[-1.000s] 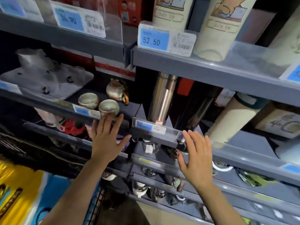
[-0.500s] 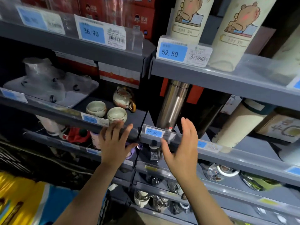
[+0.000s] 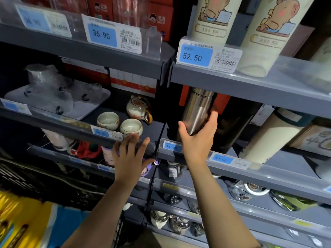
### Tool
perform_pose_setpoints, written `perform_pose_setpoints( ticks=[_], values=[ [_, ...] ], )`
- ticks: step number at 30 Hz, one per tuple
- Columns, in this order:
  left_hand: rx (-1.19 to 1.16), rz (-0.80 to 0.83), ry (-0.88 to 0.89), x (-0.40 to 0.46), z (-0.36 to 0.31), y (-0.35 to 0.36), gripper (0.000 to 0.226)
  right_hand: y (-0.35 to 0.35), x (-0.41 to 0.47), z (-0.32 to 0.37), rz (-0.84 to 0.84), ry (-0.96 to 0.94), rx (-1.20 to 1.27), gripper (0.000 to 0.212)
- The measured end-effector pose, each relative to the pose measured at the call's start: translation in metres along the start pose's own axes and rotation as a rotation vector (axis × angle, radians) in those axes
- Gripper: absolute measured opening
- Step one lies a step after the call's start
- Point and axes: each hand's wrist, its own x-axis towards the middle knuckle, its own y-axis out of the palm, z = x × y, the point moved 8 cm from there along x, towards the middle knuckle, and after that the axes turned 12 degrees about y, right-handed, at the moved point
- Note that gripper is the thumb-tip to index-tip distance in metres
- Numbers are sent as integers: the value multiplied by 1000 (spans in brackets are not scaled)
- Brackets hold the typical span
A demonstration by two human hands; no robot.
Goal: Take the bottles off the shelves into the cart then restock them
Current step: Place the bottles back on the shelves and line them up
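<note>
A tall steel bottle (image 3: 198, 106) stands on the middle shelf (image 3: 265, 167), behind the 45.00 price tag. My right hand (image 3: 197, 138) grips its lower part, thumb on the left side and fingers round the right. A black bottle (image 3: 234, 126) stands just right of it and a cream bottle (image 3: 274, 135) leans further right. Cream bottles with a bear print (image 3: 213, 20) fill the shelf above. My left hand (image 3: 131, 156) hovers with spread fingers in front of the left shelf's front edge (image 3: 71, 126), holding nothing.
Two small tea cups (image 3: 120, 123) and a teapot (image 3: 138, 108) sit on the left shelf beside a tray of glassware (image 3: 53, 93). Lower shelves hold glass and steel ware (image 3: 172, 221). A black wire cart (image 3: 35, 183) and yellow-blue packaging (image 3: 26, 224) lie at bottom left.
My right hand moved up from the shelf's front rail and closed round the steel bottle. My left hand stayed near the left shelf edge.
</note>
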Motion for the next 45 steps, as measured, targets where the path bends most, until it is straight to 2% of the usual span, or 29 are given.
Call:
perform_pose_setpoints(
  ticks=[4, 8, 12, 16, 19, 23, 27, 32, 38, 41, 45],
  values=[
    [-15, -10, 4, -1, 1, 3, 71, 1, -1, -8, 80, 22, 21, 90],
    [-21, -30, -9, -2, 0, 2, 70, -2, -9, -2, -12, -98, -8, 94],
    [-41, -31, -13, 0, 0, -1, 68, 0, -5, -2, -58, -31, -20, 97],
    [-59, -31, -27, -1, 0, 0, 68, 0, -7, -9, 51, 7, 57, 94],
    [-56, -31, -27, -3, 1, 3, 69, 1, -11, -8, 106, -23, 15, 90],
    [-67, -23, -25, -4, 2, 5, 71, -2, -10, 0, 30, -115, -15, 95],
    [-86, -6, -36, -5, 2, 6, 70, -5, -7, -2, -8, -82, -2, 97],
    [-63, -2, -30, -5, 1, 7, 72, -8, -9, -6, 28, -58, 51, 91],
    [-68, -10, -36, -4, 1, 4, 69, -4, -10, 1, 12, -170, -2, 95],
    [-70, -23, -34, -3, 0, 0, 67, -1, -7, 0, -17, -163, -29, 98],
    [-85, -33, -40, -3, 1, 1, 67, 1, -3, -9, 60, -98, -20, 95]
  ],
)
